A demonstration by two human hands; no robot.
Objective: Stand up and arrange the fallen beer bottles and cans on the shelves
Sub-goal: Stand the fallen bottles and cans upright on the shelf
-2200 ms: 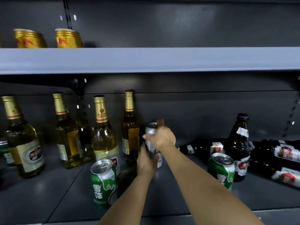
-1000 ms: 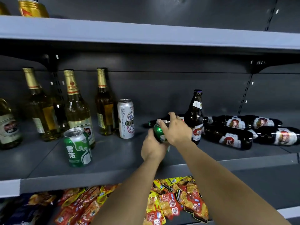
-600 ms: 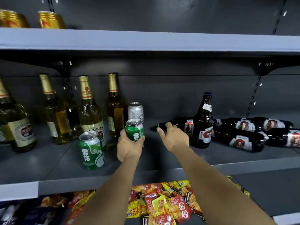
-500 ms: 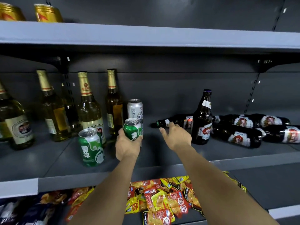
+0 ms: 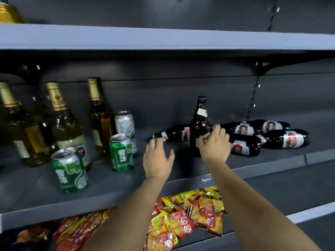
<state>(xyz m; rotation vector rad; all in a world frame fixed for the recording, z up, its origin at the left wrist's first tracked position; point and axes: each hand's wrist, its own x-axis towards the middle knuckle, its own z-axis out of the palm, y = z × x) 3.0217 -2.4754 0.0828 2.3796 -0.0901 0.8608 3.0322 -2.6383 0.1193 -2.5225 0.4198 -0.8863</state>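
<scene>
Two hands out | left hand (image 5: 157, 159) spread, holding nothing, above the shelf (image 5: 126, 183) | right hand (image 5: 214, 144) curls around upright brown bottle (image 5: 199, 127) | fallen brown bottles (image 5: 244, 144) lie just behind | green can (image 5: 121, 152) upright, left.

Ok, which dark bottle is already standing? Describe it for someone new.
On the middle shelf, right of the silver can, dark bottles lie on their sides. The upright dark bottle stands among them, at the right hand; it alone points its cap up.
</scene>
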